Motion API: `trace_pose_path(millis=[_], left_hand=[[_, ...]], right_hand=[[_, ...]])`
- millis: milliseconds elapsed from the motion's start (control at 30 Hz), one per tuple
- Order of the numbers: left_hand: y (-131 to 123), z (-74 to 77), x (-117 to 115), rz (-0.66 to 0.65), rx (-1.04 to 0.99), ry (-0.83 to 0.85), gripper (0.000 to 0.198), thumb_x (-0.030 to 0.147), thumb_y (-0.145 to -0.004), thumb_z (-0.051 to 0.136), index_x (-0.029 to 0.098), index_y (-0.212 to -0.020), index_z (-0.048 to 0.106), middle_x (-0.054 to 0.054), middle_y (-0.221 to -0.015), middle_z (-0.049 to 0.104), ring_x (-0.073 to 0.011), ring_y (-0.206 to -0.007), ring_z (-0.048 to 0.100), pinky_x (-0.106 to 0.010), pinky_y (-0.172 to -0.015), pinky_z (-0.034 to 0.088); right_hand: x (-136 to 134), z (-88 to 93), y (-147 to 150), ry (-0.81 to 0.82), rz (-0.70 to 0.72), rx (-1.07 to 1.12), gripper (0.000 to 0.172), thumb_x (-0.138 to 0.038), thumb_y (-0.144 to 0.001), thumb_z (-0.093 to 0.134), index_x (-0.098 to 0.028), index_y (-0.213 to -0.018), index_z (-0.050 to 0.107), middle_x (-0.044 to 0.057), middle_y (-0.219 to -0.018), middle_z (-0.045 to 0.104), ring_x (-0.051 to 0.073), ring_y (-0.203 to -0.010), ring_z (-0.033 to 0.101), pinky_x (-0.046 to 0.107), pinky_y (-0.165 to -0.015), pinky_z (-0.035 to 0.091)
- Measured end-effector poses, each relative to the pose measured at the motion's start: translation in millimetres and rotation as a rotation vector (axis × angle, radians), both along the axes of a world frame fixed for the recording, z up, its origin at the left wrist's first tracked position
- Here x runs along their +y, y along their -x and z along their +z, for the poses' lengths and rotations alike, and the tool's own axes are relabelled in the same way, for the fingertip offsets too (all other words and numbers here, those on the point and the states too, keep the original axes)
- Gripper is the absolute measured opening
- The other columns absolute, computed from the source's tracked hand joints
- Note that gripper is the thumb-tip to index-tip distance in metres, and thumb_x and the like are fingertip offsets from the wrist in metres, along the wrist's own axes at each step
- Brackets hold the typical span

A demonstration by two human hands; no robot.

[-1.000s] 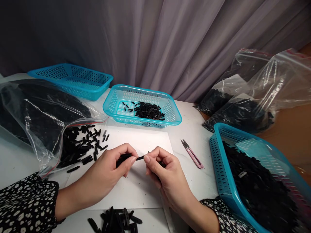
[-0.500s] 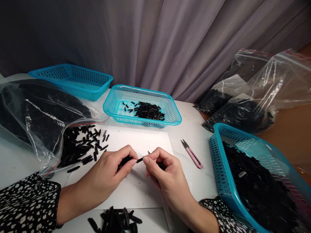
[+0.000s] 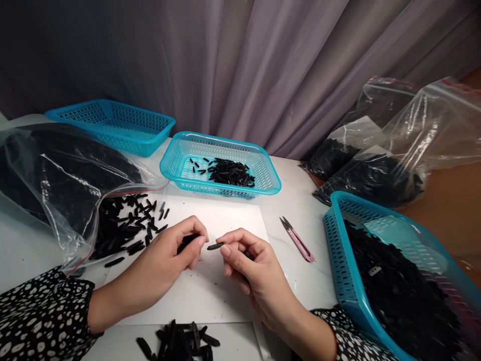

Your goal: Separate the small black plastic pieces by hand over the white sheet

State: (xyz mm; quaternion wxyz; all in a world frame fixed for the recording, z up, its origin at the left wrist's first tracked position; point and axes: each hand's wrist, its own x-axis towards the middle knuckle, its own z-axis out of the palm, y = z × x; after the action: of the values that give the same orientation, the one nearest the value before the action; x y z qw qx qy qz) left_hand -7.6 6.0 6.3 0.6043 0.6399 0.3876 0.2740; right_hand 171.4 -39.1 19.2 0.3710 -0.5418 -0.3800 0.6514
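Observation:
My right hand (image 3: 251, 255) pinches a small dark elongated piece (image 3: 215, 246) between thumb and forefinger, its free end pointing left. Something dark also sits in the curl of that hand, mostly hidden by the fingers. Just left of it, my left hand (image 3: 184, 248) is closed around black pieces (image 3: 188, 241) that show between thumb and forefinger. A narrow gap separates the two hands. Both are over a white sheet (image 3: 199, 291) dotted with tiny dark crumbs. Below the hands lies a pile of larger black pieces (image 3: 182, 341).
Pink thread snips (image 3: 296, 238) lie right of the sheet. A blue basket (image 3: 276, 181) behind it holds small black pieces; another basket (image 3: 165, 133) stands back left. A plastic bag (image 3: 67, 175) spills pieces at left. A full basket (image 3: 332, 235) and bags (image 3: 406, 150) are at right.
My hands have drawn slightly apart. The small piece, earlier between the fingertips of both hands, now rests in my right hand's pinch alone. A thin pointed tip above my right fingers no longer shows.

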Motion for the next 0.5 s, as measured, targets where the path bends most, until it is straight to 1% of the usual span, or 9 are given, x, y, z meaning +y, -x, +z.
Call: trace_pose_path(millis=[100, 133, 200, 300, 433, 500], left_hand=[[-0.3, -1.3, 2.1, 0.044, -0.169, 0.282, 0.026, 0.047, -0.098, 0.049, 0.021, -0.096, 0.052, 0.007, -0.067, 0.041, -0.0071, -0.051, 0.024, -0.023, -0.046, 0.017], [-0.1, -1.0, 2.3, 0.052, -0.210, 0.361, 0.024, 0.046, -0.099, 0.048, 0.022, -0.100, 0.052, 0.007, -0.068, 0.041, -0.0064, -0.050, 0.021, -0.023, -0.046, 0.014], [0.5, 0.5, 2.1, 0.066, -0.266, 0.469, 0.020, 0.039, -0.099, 0.048, 0.022, -0.108, 0.052, 0.007, -0.070, 0.041, -0.0057, -0.050, 0.019, -0.023, -0.046, 0.012], [1.3, 2.5, 1.0, 0.060, -0.324, 0.532, 0.018, 0.031, -0.097, 0.051, 0.021, -0.113, 0.052, 0.006, -0.071, 0.043, -0.0052, -0.052, 0.020, -0.023, -0.047, 0.014], [1.4, 1.1, -0.7, 0.002, -0.358, 0.505, 0.020, 0.034, -0.099, 0.052, 0.021, -0.115, 0.052, 0.005, -0.077, 0.051, -0.0037, -0.051, 0.024, -0.022, -0.047, 0.015], [1.5, -1.0, -1.6, -0.019, -0.357, 0.487, 0.021, 0.034, -0.100, 0.051, 0.021, -0.116, 0.053, 0.004, -0.077, 0.053, -0.0033, -0.050, 0.025, -0.022, -0.046, 0.016]], right_hand=[[0.2, 0.0, 0.0, 0.018, -0.011, 0.030, 0.066, -0.060, -0.072, 0.070, -0.010, -0.110, 0.049, -0.006, -0.064, 0.047, -0.006, -0.038, 0.028, 0.007, -0.037, 0.018], [0.2, 0.1, -0.1, 0.021, -0.014, 0.035, 0.066, -0.060, -0.072, 0.070, -0.010, -0.110, 0.049, -0.006, -0.063, 0.046, -0.006, -0.037, 0.028, 0.007, -0.037, 0.018], [0.2, 0.2, -0.3, 0.027, -0.020, 0.040, 0.066, -0.059, -0.071, 0.071, -0.010, -0.110, 0.049, -0.006, -0.063, 0.046, -0.006, -0.037, 0.027, 0.007, -0.037, 0.018], [0.4, 0.6, -0.6, 0.028, -0.019, 0.043, 0.066, -0.059, -0.071, 0.071, -0.010, -0.109, 0.048, -0.006, -0.062, 0.045, -0.006, -0.037, 0.028, 0.007, -0.037, 0.018], [-0.3, 1.7, -0.8, 0.026, -0.019, 0.044, 0.066, -0.059, -0.071, 0.072, -0.010, -0.108, 0.047, -0.006, -0.062, 0.044, -0.006, -0.037, 0.028, 0.006, -0.038, 0.019], [-0.8, 2.7, -0.6, 0.029, -0.024, 0.044, 0.067, -0.059, -0.070, 0.072, -0.010, -0.108, 0.047, -0.006, -0.062, 0.044, -0.006, -0.037, 0.028, 0.006, -0.037, 0.019]])
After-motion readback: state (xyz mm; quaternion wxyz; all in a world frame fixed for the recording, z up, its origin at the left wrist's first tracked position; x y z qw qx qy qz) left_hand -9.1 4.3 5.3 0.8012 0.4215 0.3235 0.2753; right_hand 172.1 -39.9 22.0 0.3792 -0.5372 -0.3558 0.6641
